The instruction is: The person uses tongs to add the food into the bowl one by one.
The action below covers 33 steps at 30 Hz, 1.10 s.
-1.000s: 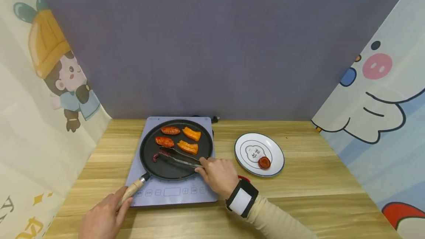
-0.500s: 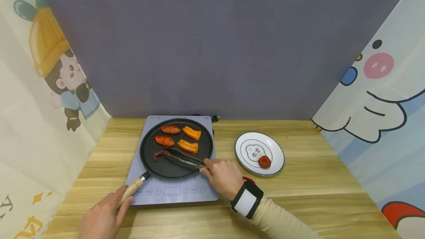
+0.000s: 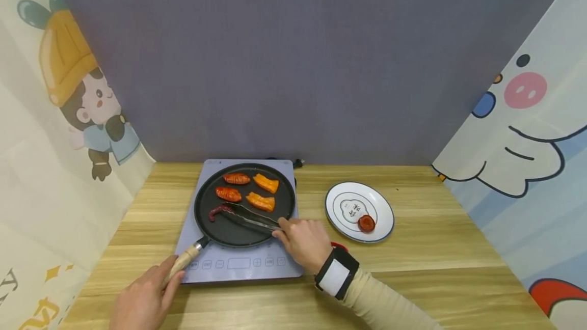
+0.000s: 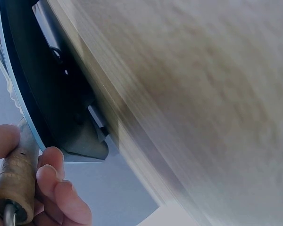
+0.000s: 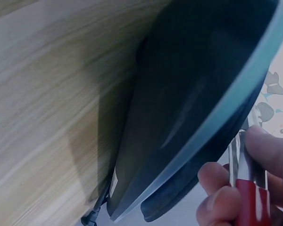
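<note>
My left hand [image 3: 143, 294] grips the wooden handle [image 3: 185, 258] of a round black frying pan [image 3: 229, 234]. In the left wrist view, the fingers curl around that handle. My right hand [image 3: 306, 243] holds metal tongs, whose red grips [image 5: 252, 202] show in the right wrist view. The tongs reach over the pan from the right, their tips at a dark red curled tentacle [image 3: 215, 212] near the pan's left side. Behind it lie two scored red pieces of food [image 3: 228, 194] and two wavy orange slices [image 3: 260, 201].
The pan sits on a pale purple induction cooker [image 3: 238, 274] with a cord at its back. To the right, a white plate [image 3: 337, 195] with a blue rim bears a round red-brown piece of food [image 3: 366, 223]. A dark grey panel [image 3: 293, 90] stands behind the wooden table [image 3: 435, 228].
The tongs and right hand shifted slightly right, then a little back left. The tentacle, partly covered before, now shows more fully, its curled end slightly farther left. The left hand stays on the handle.
</note>
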### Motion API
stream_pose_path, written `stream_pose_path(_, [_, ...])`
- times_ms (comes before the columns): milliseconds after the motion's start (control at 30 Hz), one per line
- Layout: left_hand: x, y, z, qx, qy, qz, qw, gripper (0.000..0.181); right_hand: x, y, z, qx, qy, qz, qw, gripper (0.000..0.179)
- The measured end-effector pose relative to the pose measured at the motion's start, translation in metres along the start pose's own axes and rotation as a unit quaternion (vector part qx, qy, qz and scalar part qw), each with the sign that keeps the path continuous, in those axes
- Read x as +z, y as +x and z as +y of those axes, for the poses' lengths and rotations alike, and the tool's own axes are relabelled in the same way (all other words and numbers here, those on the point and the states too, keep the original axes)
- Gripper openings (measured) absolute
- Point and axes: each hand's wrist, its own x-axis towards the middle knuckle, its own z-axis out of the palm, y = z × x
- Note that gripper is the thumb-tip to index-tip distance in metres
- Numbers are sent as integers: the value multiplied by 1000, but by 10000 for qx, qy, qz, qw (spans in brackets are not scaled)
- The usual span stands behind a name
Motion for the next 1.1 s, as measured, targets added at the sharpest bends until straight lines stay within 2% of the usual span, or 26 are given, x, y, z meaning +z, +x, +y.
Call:
stream_pose_path(267, [2,-1,-2,0,-10,33,10000,40,-1,-2,2,-22,44,-68,10000,28])
stream_pose_path(600, [2,-1,-1,34,-34,116,9999,40,-3,-8,7,-101,225,129,9996,24])
stream_pose_path(1100, [-1,0,2,-58,1,10,10000,39,-1,-7,6,-114,207,139,9996,23])
